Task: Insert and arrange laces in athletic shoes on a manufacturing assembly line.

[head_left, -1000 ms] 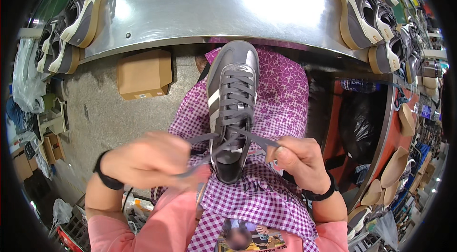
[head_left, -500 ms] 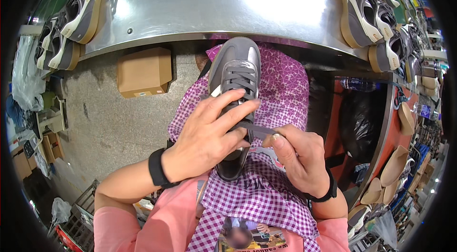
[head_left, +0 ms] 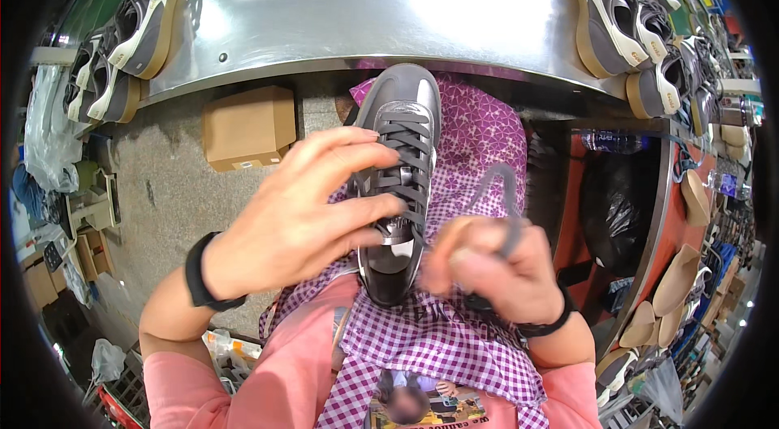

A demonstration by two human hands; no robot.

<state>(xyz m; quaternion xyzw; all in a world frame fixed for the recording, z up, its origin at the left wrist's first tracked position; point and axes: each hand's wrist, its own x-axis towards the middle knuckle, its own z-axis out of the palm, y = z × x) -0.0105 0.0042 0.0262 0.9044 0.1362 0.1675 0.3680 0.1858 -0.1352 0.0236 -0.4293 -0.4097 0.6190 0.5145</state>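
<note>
Steel counter [head_left: 324, 15] far, sneakers [head_left: 146, 19] lining its ends; cardboard box [head_left: 247, 127] closed on the floor. Left hand [head_left: 300, 218] steadies the grey sneaker [head_left: 402, 178]; right hand [head_left: 487, 267] pinches its lace [head_left: 499, 186].

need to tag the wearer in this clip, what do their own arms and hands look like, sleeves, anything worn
Both hands are bare, with no gloves. The left hand has a plain black wristband at the wrist; the right hand has a thinner black band. The forearms are uncovered, and salmon-pink short sleeves start near the lower edge. No rings can be made out.
</note>
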